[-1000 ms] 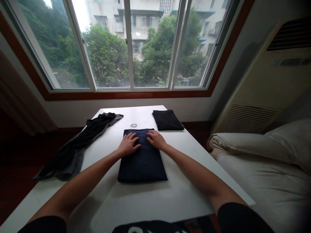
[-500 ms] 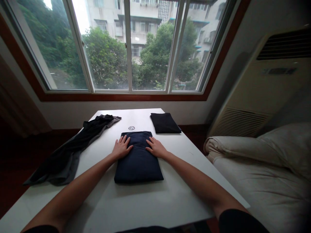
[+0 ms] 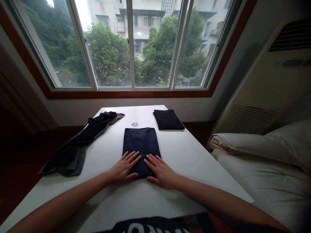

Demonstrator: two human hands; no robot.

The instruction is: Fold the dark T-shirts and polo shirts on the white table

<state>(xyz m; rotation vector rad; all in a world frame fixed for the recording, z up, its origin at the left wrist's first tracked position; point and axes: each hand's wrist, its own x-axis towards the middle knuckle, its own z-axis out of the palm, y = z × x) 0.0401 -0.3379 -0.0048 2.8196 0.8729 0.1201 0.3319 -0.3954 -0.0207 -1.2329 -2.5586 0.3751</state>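
Observation:
A dark navy folded garment (image 3: 141, 140) lies flat as a rectangle in the middle of the white table (image 3: 179, 161). My left hand (image 3: 123, 168) rests palm down on its near left part, fingers stretched out. On the near right part lies my right hand (image 3: 161, 171), also flat with its fingers apart. Neither hand grips the cloth. Parts of the near corners are hidden under my palms.
A black folded cloth (image 3: 168, 119) lies at the table's back right. Loose black and grey clothing (image 3: 80, 145) stretches along the left edge. A small round mark (image 3: 134, 124) shows beyond the navy garment. A pale sofa (image 3: 262, 168) stands to the right, below an air conditioner (image 3: 262, 81).
Both hands have slid toward me over the navy garment, from its far half to its near edge. The garment looks flatter. The view has shifted slightly.

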